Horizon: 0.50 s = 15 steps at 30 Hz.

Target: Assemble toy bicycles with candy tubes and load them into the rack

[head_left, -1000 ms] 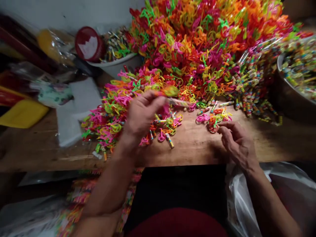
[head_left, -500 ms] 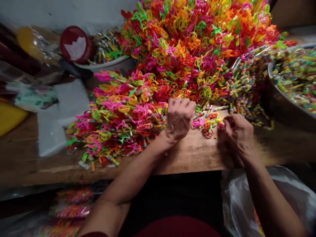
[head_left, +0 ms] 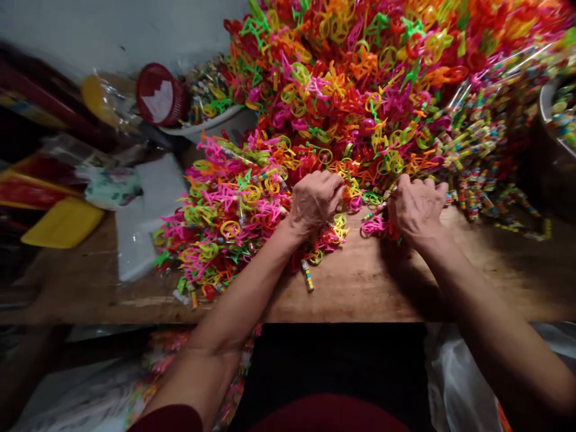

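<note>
My left hand (head_left: 316, 197) is closed at the right edge of a smaller heap of bright plastic toy pieces joined to candy-filled tubes (head_left: 243, 210). Its fingertips are hidden, so what it grips does not show. My right hand (head_left: 418, 205), also curled shut, rests at the foot of the big pile of loose plastic pieces (head_left: 342, 78); its fingertips are out of sight too. Between the hands lie a pink plastic piece (head_left: 372, 226) and a thin tube with coloured beads (head_left: 375, 211). Nearer the front edge lies a single yellow tube (head_left: 307, 276).
Bead-filled tubes (head_left: 479, 144) are heaped at the right beside a metal basin (head_left: 546, 108). To the left are clear plastic sheets (head_left: 135, 240), a yellow scoop-like piece (head_left: 63, 223), a red basket (head_left: 155, 96) and a pale tub (head_left: 211, 123). The wooden table (head_left: 360, 294) ends in front of me.
My right hand has moved forward and left to the pile's edge. Toy pieces that lay between the hands are now beside my left hand, and a yellow tube lies near the front. The view has shifted.
</note>
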Available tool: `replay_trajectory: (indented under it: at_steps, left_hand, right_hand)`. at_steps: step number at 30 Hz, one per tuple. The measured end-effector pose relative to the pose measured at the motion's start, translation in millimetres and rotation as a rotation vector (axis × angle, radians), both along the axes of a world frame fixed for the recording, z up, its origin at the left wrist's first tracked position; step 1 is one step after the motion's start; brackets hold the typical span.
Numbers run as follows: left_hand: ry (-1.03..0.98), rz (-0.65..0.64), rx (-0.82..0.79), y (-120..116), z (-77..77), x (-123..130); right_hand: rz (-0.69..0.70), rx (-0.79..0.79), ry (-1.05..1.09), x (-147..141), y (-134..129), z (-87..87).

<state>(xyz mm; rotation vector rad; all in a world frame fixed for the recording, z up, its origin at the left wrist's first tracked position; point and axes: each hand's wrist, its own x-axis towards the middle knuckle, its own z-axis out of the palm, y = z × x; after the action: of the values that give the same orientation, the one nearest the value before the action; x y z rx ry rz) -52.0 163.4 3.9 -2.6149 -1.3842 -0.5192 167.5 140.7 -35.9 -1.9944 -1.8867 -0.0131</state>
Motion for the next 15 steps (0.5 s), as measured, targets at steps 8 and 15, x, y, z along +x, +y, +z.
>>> replay_trajectory:
  at_steps: [8,15]
  left_hand:
    - [0.114,0.024,-0.081,-5,9.5,57]
    - [0.067,0.109,-0.106,7,-12.3,51]
  right_hand:
    - [-0.042,0.165,0.231,38,-20,19.6]
    - [0.099,0.108,0.678,24,-113,20.4]
